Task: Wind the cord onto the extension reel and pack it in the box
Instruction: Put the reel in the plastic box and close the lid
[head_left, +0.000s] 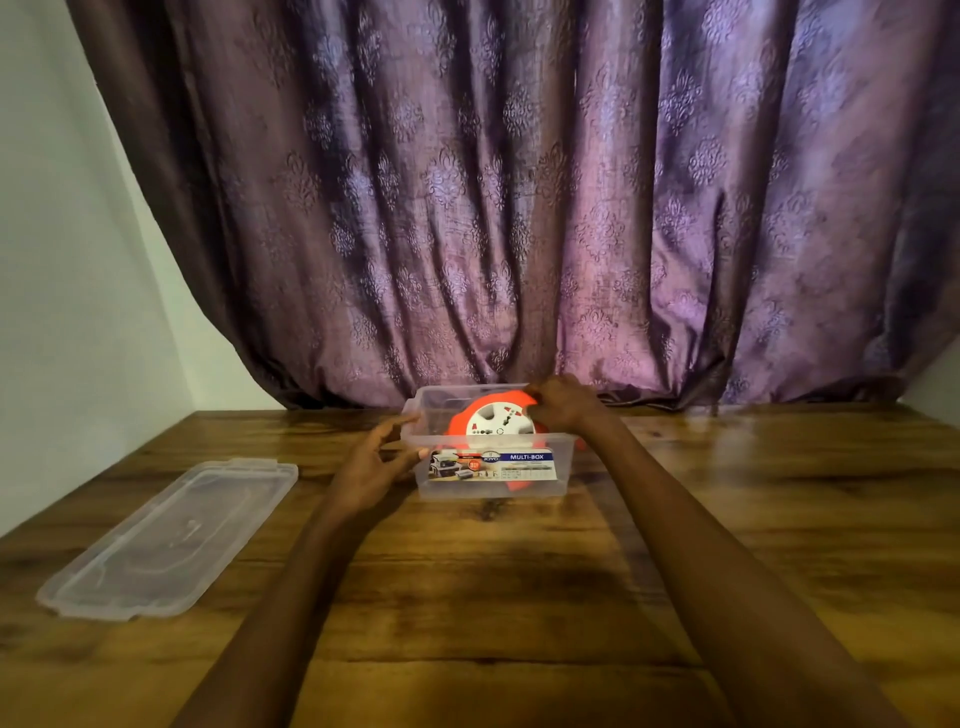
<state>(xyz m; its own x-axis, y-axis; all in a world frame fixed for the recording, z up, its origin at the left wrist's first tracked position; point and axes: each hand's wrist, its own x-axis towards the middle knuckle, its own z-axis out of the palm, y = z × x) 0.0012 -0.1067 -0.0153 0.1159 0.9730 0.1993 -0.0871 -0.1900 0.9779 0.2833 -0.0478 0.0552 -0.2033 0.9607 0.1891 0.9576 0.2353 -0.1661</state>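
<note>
An orange extension reel (493, 418) with a white socket face stands tilted inside a clear plastic box (447, 397) at the far middle of the wooden table. The box carries a "MULTI-BOX" label on its near wall. My right hand (563, 402) grips the reel's upper right rim over the box. My left hand (371, 467) rests against the box's left end, with its fingers spread along the wall. No loose cord shows outside the reel.
The box's clear lid (166, 540) lies flat on the table at the near left. A purple patterned curtain (519, 208) hangs right behind the box. A white wall stands on the left. The wooden table (519, 597) stretches toward me.
</note>
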